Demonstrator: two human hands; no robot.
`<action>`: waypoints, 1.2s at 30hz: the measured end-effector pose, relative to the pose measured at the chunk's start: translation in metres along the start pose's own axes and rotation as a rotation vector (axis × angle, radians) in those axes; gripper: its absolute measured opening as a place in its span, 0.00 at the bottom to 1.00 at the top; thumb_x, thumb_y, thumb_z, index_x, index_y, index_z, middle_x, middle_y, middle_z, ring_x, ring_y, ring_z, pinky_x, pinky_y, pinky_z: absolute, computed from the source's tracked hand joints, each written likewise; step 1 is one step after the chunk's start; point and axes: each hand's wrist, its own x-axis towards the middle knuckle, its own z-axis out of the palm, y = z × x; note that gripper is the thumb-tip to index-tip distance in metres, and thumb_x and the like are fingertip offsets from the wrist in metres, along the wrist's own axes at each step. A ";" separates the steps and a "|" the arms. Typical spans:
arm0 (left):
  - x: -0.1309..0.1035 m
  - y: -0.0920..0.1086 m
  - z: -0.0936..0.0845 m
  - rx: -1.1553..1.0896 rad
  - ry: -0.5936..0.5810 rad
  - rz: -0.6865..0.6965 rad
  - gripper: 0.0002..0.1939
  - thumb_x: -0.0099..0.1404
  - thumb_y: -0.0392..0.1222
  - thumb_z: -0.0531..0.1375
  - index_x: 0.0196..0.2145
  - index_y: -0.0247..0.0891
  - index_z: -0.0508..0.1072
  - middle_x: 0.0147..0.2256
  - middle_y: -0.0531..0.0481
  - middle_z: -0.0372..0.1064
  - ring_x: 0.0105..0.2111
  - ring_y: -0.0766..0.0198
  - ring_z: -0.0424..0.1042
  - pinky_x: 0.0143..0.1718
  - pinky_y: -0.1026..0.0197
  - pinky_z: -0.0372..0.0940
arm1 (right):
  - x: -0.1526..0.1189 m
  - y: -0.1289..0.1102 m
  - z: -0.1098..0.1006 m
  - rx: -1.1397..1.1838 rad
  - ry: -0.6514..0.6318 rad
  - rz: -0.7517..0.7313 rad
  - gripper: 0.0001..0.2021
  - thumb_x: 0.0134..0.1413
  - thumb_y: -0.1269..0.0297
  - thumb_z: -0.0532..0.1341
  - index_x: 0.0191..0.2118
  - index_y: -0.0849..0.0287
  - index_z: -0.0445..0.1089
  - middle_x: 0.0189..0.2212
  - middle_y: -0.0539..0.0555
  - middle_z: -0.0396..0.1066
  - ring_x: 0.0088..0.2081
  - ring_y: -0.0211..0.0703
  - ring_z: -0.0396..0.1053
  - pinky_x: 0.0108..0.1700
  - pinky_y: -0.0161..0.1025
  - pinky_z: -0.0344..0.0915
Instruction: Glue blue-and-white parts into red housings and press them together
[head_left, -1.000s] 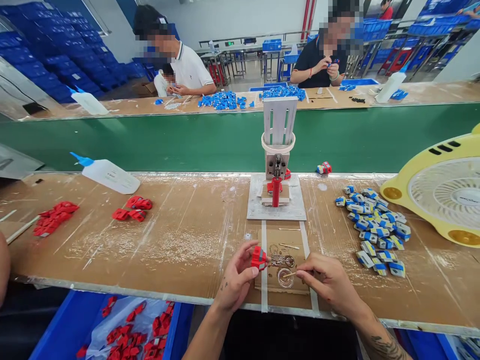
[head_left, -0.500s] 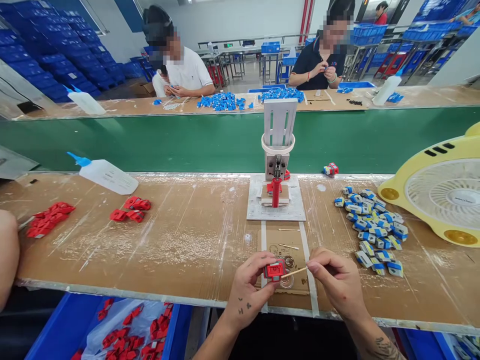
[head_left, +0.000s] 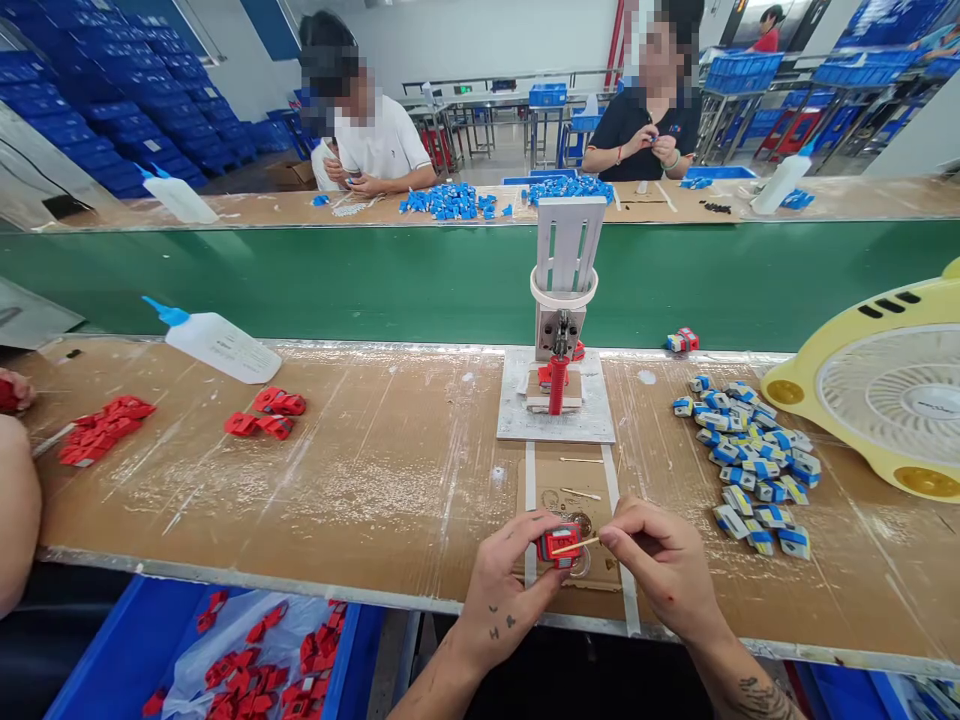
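Note:
My left hand [head_left: 504,585] is closed around a small red plastic toy-car part [head_left: 553,545] with grey edges, pinching it between thumb and fingers. My right hand [head_left: 666,570] pinches a thin wooden stick [head_left: 586,544], whose far end lies across the face of the red part. Whether the stick's tip carries anything is too small to tell. Under both hands lies a brown cardboard pad [head_left: 606,572] with clear ring-shaped smears, and a cotton swab [head_left: 582,493] rests on it. Beyond stands a metal press [head_left: 517,415] with a red handle [head_left: 556,387].
Blue, white and yellow parts [head_left: 757,465] are heaped at right beside a yellow fan [head_left: 795,385]. Leftward are red parts [head_left: 274,402] and a white squeeze bottle [head_left: 225,347]. A blue bin [head_left: 105,655] sits below the table's edge. Two co-workers sit across the green belt [head_left: 375,280].
The stick's end has moved from the red part's lower edge onto its face, and the part has tilted. My right hand came slightly left. A co-worker's hand with something red appears at far left.

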 end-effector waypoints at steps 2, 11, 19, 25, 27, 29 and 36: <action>-0.001 -0.002 -0.001 0.031 0.026 0.026 0.15 0.61 0.36 0.69 0.46 0.45 0.81 0.42 0.47 0.83 0.43 0.55 0.81 0.47 0.58 0.74 | 0.000 -0.002 -0.003 -0.043 -0.004 -0.039 0.21 0.63 0.52 0.63 0.22 0.57 0.75 0.16 0.49 0.68 0.18 0.37 0.62 0.20 0.34 0.57; -0.002 -0.002 -0.010 0.134 0.029 0.080 0.13 0.63 0.36 0.66 0.46 0.44 0.81 0.43 0.44 0.82 0.43 0.52 0.81 0.47 0.54 0.75 | 0.004 -0.014 -0.019 -0.320 -0.074 -0.194 0.20 0.66 0.59 0.60 0.21 0.55 0.70 0.16 0.49 0.67 0.18 0.37 0.63 0.21 0.34 0.58; -0.005 -0.005 -0.011 0.138 0.021 0.095 0.14 0.63 0.35 0.66 0.47 0.46 0.81 0.43 0.45 0.82 0.43 0.53 0.80 0.47 0.56 0.74 | 0.006 -0.024 -0.012 -0.339 -0.060 -0.349 0.18 0.67 0.65 0.59 0.23 0.56 0.70 0.16 0.47 0.65 0.18 0.36 0.61 0.21 0.33 0.56; -0.005 -0.007 -0.012 0.163 0.066 0.142 0.13 0.64 0.36 0.66 0.47 0.46 0.81 0.42 0.45 0.82 0.43 0.55 0.81 0.46 0.57 0.74 | 0.006 -0.023 -0.014 -0.313 -0.067 -0.301 0.19 0.67 0.63 0.60 0.22 0.55 0.69 0.16 0.47 0.65 0.18 0.36 0.61 0.21 0.33 0.56; -0.005 -0.008 -0.012 0.173 0.062 0.150 0.14 0.64 0.36 0.66 0.47 0.46 0.80 0.43 0.45 0.82 0.43 0.55 0.80 0.47 0.57 0.74 | 0.007 -0.021 -0.015 -0.324 -0.057 -0.295 0.20 0.67 0.62 0.59 0.21 0.55 0.68 0.15 0.47 0.65 0.17 0.36 0.61 0.21 0.33 0.56; -0.005 -0.008 -0.012 0.183 0.047 0.151 0.14 0.65 0.35 0.65 0.48 0.46 0.80 0.43 0.45 0.82 0.43 0.55 0.80 0.47 0.57 0.74 | 0.006 -0.021 -0.015 -0.330 -0.051 -0.300 0.20 0.68 0.61 0.59 0.21 0.55 0.68 0.15 0.47 0.65 0.17 0.35 0.62 0.21 0.33 0.57; -0.006 -0.008 -0.014 0.202 0.051 0.135 0.13 0.64 0.36 0.65 0.46 0.44 0.80 0.42 0.46 0.82 0.42 0.55 0.81 0.44 0.57 0.75 | 0.003 -0.018 -0.022 -0.319 -0.017 -0.294 0.16 0.66 0.64 0.60 0.24 0.56 0.71 0.16 0.48 0.67 0.18 0.37 0.64 0.22 0.33 0.60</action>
